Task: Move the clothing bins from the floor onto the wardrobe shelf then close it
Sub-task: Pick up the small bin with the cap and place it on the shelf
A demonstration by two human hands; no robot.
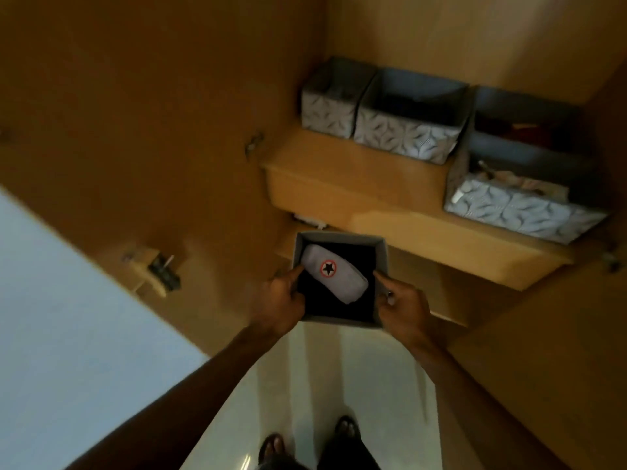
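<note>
I hold a small square grey bin (379,247) in the air, just below the front edge of the wardrobe shelf (356,195). My left hand (283,300) grips its left wall and my right hand (402,305) grips its right wall. Inside the bin lies a folded grey cloth with a red-ringed black star (334,278) on dark clothing. Three patterned grey bins stand on the shelf: a small one (327,111) at the back left, a wider one (407,134) beside it, and a long one (522,212) at the right with clothes in it.
The open wardrobe door (135,130) stands at the left, with hinges (254,144) on it. A lower shelf edge (451,266) sits behind the held bin. Pale floor (339,374) and my sandalled feet (346,427) are below. A pale wall (68,317) is at the far left.
</note>
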